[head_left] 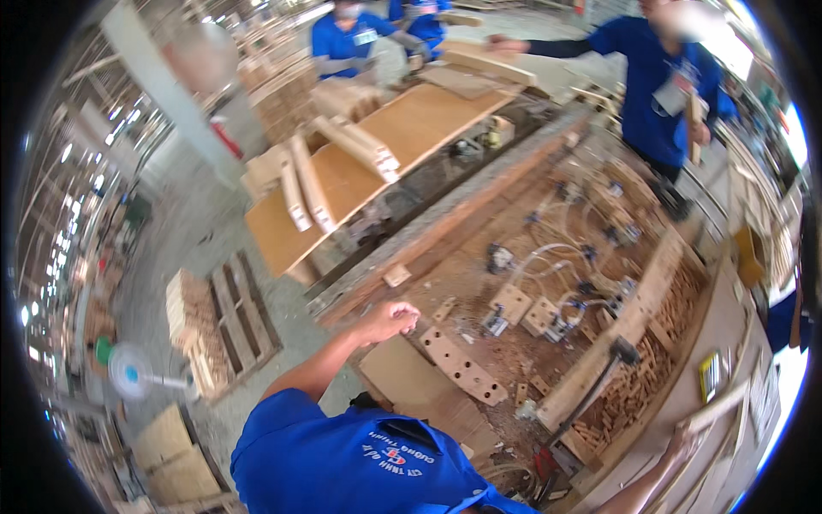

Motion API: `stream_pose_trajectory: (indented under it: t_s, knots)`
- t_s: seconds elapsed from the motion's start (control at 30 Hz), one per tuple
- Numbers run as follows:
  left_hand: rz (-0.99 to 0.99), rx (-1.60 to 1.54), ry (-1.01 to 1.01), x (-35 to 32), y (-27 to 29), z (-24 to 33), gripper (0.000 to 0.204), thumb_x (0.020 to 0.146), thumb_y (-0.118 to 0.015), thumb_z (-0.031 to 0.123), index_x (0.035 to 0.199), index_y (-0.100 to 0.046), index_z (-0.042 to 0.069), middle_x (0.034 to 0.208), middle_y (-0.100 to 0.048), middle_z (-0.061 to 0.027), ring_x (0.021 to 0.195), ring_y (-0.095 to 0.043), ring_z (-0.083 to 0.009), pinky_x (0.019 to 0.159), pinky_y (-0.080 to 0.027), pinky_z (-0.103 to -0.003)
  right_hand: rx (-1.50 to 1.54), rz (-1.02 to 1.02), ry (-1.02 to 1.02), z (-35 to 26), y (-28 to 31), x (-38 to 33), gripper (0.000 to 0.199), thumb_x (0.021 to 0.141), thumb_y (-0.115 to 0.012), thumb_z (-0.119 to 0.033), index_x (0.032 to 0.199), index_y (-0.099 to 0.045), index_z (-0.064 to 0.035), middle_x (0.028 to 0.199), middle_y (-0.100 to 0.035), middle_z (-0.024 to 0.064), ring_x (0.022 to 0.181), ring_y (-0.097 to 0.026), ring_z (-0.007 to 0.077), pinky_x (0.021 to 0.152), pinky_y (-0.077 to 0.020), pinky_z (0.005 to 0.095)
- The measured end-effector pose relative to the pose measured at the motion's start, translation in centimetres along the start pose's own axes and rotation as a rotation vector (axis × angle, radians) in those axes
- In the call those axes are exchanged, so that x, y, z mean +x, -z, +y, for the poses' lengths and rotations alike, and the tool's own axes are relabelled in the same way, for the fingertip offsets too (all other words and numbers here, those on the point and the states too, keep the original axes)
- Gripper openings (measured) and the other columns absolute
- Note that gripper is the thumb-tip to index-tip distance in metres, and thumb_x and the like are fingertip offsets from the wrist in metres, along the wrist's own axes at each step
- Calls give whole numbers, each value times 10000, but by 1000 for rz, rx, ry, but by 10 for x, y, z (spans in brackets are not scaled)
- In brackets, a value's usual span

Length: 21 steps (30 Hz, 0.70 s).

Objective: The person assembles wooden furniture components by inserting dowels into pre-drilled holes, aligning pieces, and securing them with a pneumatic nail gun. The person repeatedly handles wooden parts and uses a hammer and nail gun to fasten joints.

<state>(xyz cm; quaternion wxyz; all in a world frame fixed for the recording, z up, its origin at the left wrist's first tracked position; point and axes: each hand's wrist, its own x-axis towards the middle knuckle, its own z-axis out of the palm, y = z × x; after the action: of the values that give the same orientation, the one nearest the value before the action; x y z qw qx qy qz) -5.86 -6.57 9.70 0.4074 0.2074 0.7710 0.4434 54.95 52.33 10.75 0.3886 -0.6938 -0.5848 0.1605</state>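
My left hand (390,323) hovers over the near left edge of the workbench (479,300), its fingers curled closed. Whatever it may hold is hidden. Beside it lies a wooden block with a row of dark holes (462,366). Far to the right, my right hand (682,445) is closed round the end of a pale wooden strip (717,408), which slants up and away over more strips. Between my hands, a black-headed hammer (623,351) rests across a wooden trough holding many small wooden pieces (629,398).
Air cylinders with tubes (548,317) are fixed on the dusty bench. Beyond it, an orange-brown board (428,111) carries wooden bars (310,184). One co-worker (668,94) stands at the far right; others (351,43) are behind the board. A fan (130,373) and pallet (244,313) stand left.
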Motion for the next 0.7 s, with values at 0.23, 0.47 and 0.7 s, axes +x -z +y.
stream_pose_trajectory:
  t_s: [0.23,0.47,0.7]
  knots:
    - [710,765,-276,-41,156,14,210,996,-616,144,1122,-759,56,1020,-765,-193,991,-749,-375,885,-585,-498,-18,-41,123,-16,19,-138,493,1007,-763,-383,1345,-695,-31,1018,-736,77,758,-640,164,612,-528,353]
    - [735,1600,38,-30,346,46,677,999,-581,48,1634,-446,242,1527,-533,-163,1414,-516,-390,1070,-514,-568,157,-314,173,-14,36,-296,396,1090,-694,-289,1383,-680,-24,992,-704,32,726,-581,101,599,-481,277]
    - [417,1666,-386,-7,384,4,628,894,-741,94,1487,-638,272,1612,-562,-98,1566,-407,-399,1290,-339,-571,98,-484,99,-57,41,-375,375,1075,-681,-185,1352,-679,67,1224,-738,122,1085,-686,192,971,-551,330]
